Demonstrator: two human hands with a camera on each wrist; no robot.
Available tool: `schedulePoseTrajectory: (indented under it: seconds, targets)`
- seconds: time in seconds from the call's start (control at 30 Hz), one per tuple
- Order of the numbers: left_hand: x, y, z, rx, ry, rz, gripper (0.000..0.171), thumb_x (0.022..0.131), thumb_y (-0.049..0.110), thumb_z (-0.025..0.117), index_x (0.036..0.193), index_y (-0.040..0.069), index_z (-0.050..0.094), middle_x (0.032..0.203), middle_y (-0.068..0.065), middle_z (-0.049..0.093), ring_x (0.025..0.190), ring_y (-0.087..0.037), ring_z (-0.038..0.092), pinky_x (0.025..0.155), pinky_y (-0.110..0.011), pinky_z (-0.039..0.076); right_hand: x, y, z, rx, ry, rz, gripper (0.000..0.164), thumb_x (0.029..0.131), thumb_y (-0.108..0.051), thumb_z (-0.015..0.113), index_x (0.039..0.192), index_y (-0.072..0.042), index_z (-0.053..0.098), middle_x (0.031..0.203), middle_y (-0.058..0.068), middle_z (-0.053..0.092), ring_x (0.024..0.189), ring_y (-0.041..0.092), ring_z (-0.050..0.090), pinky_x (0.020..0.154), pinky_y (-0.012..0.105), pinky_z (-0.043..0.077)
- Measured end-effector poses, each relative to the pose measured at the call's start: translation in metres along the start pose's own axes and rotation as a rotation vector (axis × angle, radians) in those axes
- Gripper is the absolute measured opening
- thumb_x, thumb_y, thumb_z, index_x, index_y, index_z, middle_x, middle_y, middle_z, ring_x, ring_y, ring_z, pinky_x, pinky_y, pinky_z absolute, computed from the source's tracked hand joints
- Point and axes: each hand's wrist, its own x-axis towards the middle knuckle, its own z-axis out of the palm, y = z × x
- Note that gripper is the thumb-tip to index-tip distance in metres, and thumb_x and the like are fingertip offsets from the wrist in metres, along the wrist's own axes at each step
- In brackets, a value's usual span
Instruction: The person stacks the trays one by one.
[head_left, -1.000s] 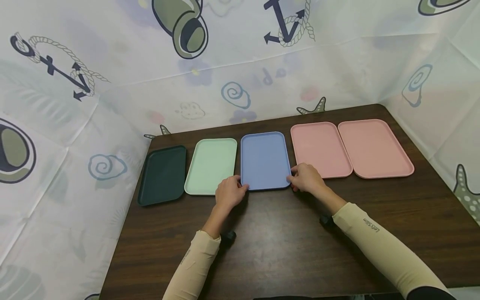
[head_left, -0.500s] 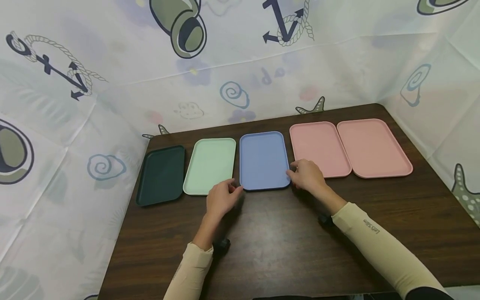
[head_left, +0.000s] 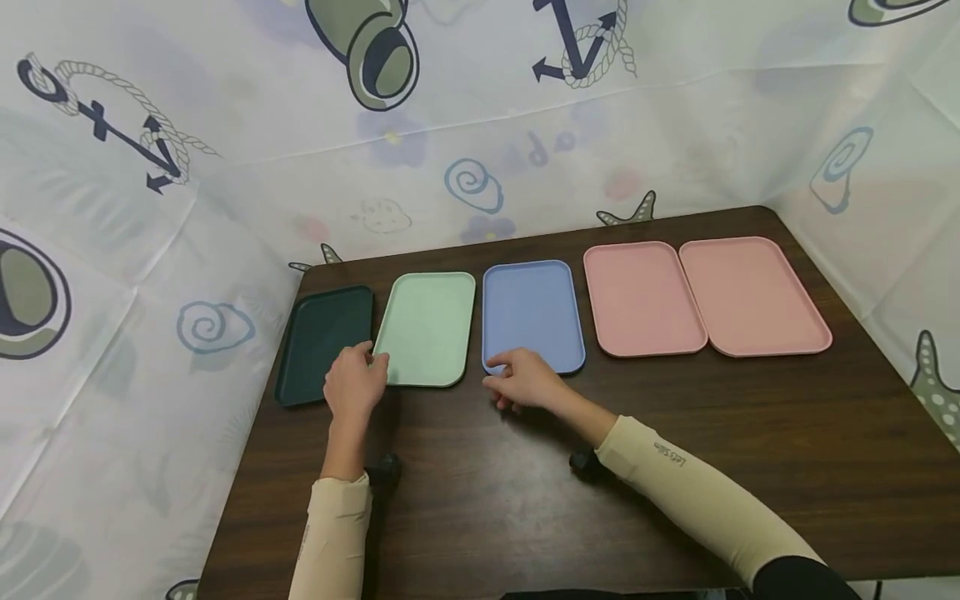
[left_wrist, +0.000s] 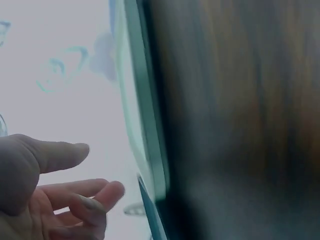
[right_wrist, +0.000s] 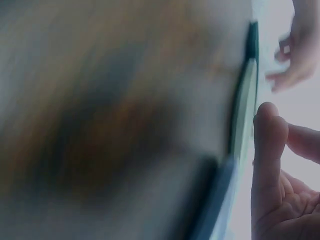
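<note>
Several shallow rectangular trays lie side by side on the table. My left hand (head_left: 355, 383) hovers over the gap between the dark green tray (head_left: 318, 333) and the mint green tray (head_left: 426, 329), at their near corners. In the left wrist view, that hand's thumb and fingers are loosely bent and apart, with nothing between them. Over the near left corner of the blue tray (head_left: 532, 312) is my right hand (head_left: 528, 383), its fingers relaxed and holding nothing. Whether it touches the tray's edge cannot be told. The right wrist view shows the blue tray edge (right_wrist: 217, 200) beside it.
Two pink trays (head_left: 645, 296) lie at the right, their sides touching near the front. Under everything is a dark wood table (head_left: 480, 500), with a white printed curtain (head_left: 262, 100) along its back and sides. Black straps show beneath both wrists.
Both hands have left the near corners of the blue tray and moved left: the left one toward the green trays, the right one across the blue tray's front. The trays stay put.
</note>
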Motion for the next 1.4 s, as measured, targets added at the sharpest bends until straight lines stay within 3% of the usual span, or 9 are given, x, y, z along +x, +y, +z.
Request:
schedulePoseTrajectory:
  seconds: [0.1,0.23,0.4,0.8,0.93,1.03,1.3,1.4]
  targets:
    - [0.012,-0.009,0.000,0.058,-0.034,0.006,0.047,0.097,0.028,0.058,0.135,0.000,0.057,0.114,-0.021,0.058,0.090,-0.041,0.060,0.071,-0.057,0.048,0.006,-0.004,0.020,0.035,-0.039,0.011,0.051,0.094,-0.012,0.065,0.139,0.006,0.049,0.077,0.011,0.072,0.061,0.020,0.069,0.050,0.033,0.054]
    - [0.022,-0.010,0.001,0.114,-0.109,0.020,0.047,0.097,0.028,0.055,0.134,0.000,0.057,0.119,-0.023,0.055,0.090,-0.045,0.059,0.072,-0.058,0.047,0.012,-0.008,0.037,0.066,-0.055,0.052,0.060,0.094,-0.013,0.065,0.145,0.007,0.039,0.081,0.010,0.072,0.064,0.022,0.070,0.052,0.035,0.055]
    - [0.029,-0.006,0.002,0.175,-0.175,0.011,0.043,0.097,0.030,0.051,0.122,-0.002,0.063,0.112,-0.025,0.055,0.083,-0.045,0.058,0.069,-0.057,0.047,0.020,-0.008,0.047,0.086,-0.039,0.091,0.065,0.094,-0.012,0.065,0.146,0.010,0.032,0.083,0.010,0.073,0.067,0.023,0.071,0.052,0.034,0.055]
    - [0.042,-0.010,0.007,0.224,-0.156,-0.008,0.037,0.096,0.030,0.051,0.091,-0.003,0.068,0.094,-0.023,0.055,0.074,-0.038,0.056,0.060,-0.051,0.046,0.027,-0.011,0.054,0.147,-0.023,0.115,0.065,0.093,-0.010,0.064,0.146,0.012,0.032,0.083,0.012,0.073,0.069,0.027,0.072,0.053,0.036,0.056]
    - [0.043,-0.008,0.008,0.221,-0.149,-0.029,0.037,0.093,0.026,0.052,0.063,0.004,0.055,0.073,-0.014,0.050,0.061,-0.030,0.049,0.051,-0.043,0.041,0.026,-0.011,0.056,0.141,-0.006,0.126,0.065,0.093,-0.009,0.064,0.145,0.013,0.032,0.083,0.012,0.073,0.067,0.025,0.072,0.050,0.034,0.055]
    - [0.042,-0.008,0.008,0.223,-0.161,-0.044,0.040,0.090,0.021,0.052,0.052,0.011,0.042,0.057,-0.006,0.039,0.052,-0.023,0.038,0.045,-0.037,0.033,0.025,-0.011,0.057,0.129,0.001,0.142,0.066,0.093,-0.011,0.064,0.145,0.013,0.031,0.085,0.011,0.073,0.066,0.024,0.071,0.049,0.032,0.054]
    - [0.035,-0.009,0.002,0.172,-0.181,-0.018,0.036,0.080,0.003,0.044,0.049,0.017,0.033,0.049,0.004,0.022,0.049,-0.014,0.015,0.042,-0.030,0.018,0.019,-0.014,0.053,0.087,0.027,0.158,0.069,0.094,-0.016,0.064,0.148,0.009,0.029,0.090,0.007,0.073,0.065,0.025,0.071,0.052,0.035,0.055]
    - [0.033,-0.012,0.000,0.138,-0.186,-0.022,0.035,0.080,0.002,0.043,0.051,0.019,0.031,0.051,0.004,0.022,0.050,-0.013,0.013,0.042,-0.029,0.016,0.015,-0.016,0.051,0.100,0.037,0.148,0.072,0.094,-0.017,0.064,0.150,0.008,0.025,0.096,0.009,0.073,0.068,0.028,0.071,0.054,0.037,0.056]
